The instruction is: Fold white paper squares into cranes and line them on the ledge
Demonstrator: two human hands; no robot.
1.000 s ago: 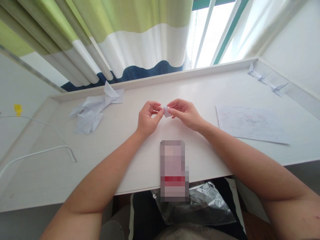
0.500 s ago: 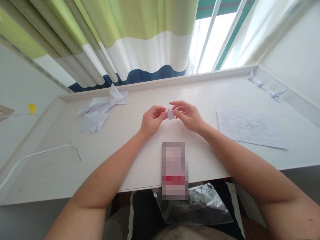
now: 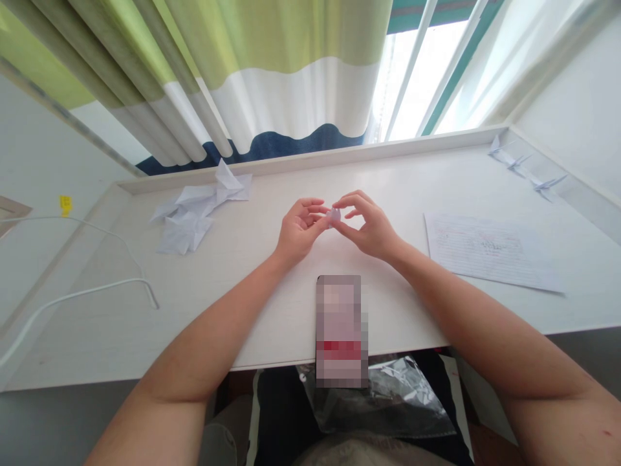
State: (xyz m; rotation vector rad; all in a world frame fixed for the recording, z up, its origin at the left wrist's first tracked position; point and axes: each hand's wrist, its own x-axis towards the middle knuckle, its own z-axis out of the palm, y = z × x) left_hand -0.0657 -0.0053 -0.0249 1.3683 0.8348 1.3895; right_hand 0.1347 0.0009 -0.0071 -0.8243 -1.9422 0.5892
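A small piece of folded white paper (image 3: 334, 216) is held up between my two hands, over the middle of the desk. My left hand (image 3: 301, 228) pinches its left side between thumb and fingers. On the right side, the thumb and index finger of my right hand (image 3: 367, 226) close on the same paper, the other fingers curled loosely behind. Fingertips cover part of the paper, so its exact folded shape is hard to make out. Below the hands a phone (image 3: 339, 323) with a blurred-out screen lies at the desk's front edge.
Several folded white papers (image 3: 194, 207) lie at the back left of the white desk (image 3: 233, 298). Small folded paper pieces (image 3: 524, 167) sit at the back right, above a written sheet (image 3: 490, 252). A white cable (image 3: 92, 291) crosses the left side. Clear plastic (image 3: 398, 395) rests on my lap.
My right index finger has come down onto the top of the folded paper, hiding more of its points. The left fingers have straightened slightly. The view has shifted a little.
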